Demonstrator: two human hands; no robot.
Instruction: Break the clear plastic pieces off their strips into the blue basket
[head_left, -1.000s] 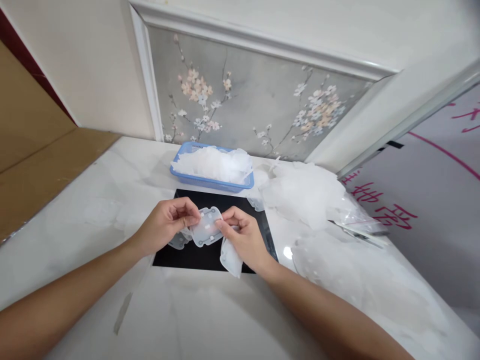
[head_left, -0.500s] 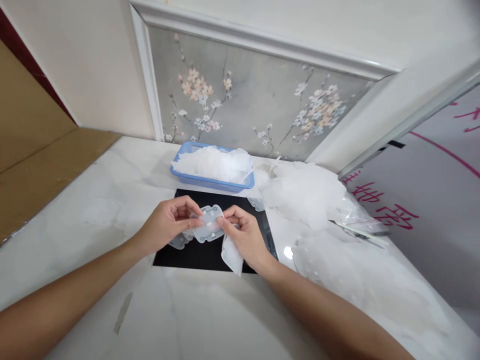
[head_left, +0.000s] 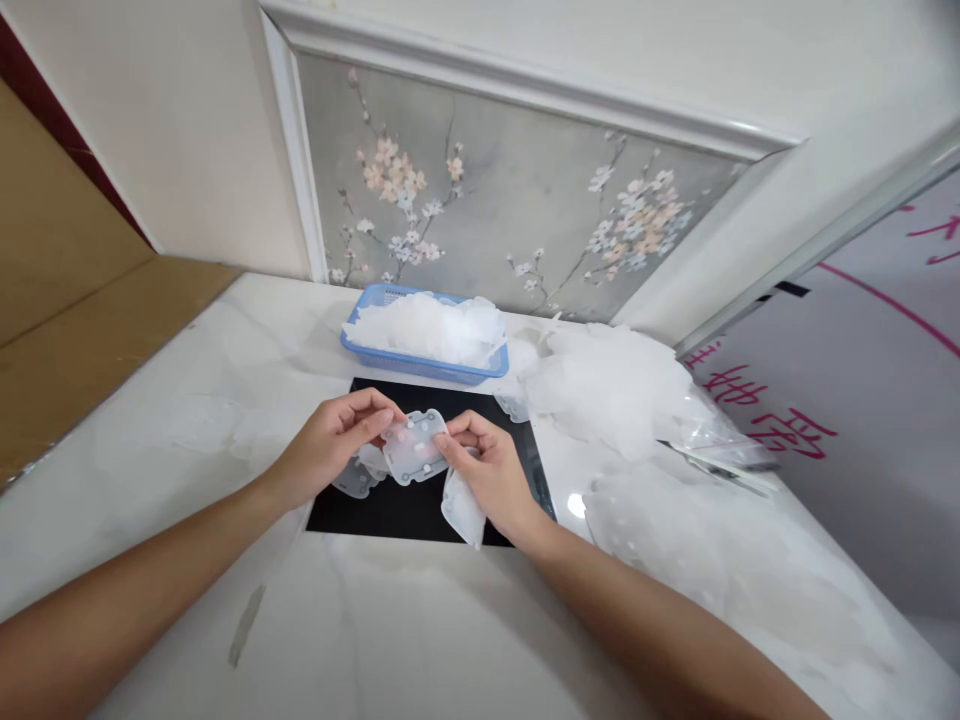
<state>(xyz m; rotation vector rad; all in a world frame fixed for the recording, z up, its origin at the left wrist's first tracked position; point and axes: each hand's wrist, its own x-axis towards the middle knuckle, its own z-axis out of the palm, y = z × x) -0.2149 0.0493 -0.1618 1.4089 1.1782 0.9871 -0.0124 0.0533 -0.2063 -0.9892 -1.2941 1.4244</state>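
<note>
A thin, translucent plastic piece [head_left: 415, 452] with rounded, notched edges and small marks is held up over a black mat [head_left: 405, 522]. My right hand [head_left: 487, 470] pinches its right edge between thumb and fingers. At its upper left edge is my left hand [head_left: 337, 440], thumb and index finger close together; its other fingers show faintly through the plastic. Under my right hand hangs or lies another translucent piece [head_left: 463, 510]; which one I cannot tell. More grey-looking clear pieces [head_left: 354, 480] lie on the mat below my left hand.
Behind the mat stands a blue basket [head_left: 420, 370] heaped with white translucent pieces. A large pile of similar sheets [head_left: 607, 385] lies to the right, with a long thin tool [head_left: 712, 468] beside it. Cardboard [head_left: 112, 330] borders the left side; a board with red writing [head_left: 847, 400] stands right.
My left thumb has lifted off the face of the plastic piece and moved up toward the index fingertip. My right hand has barely moved.
</note>
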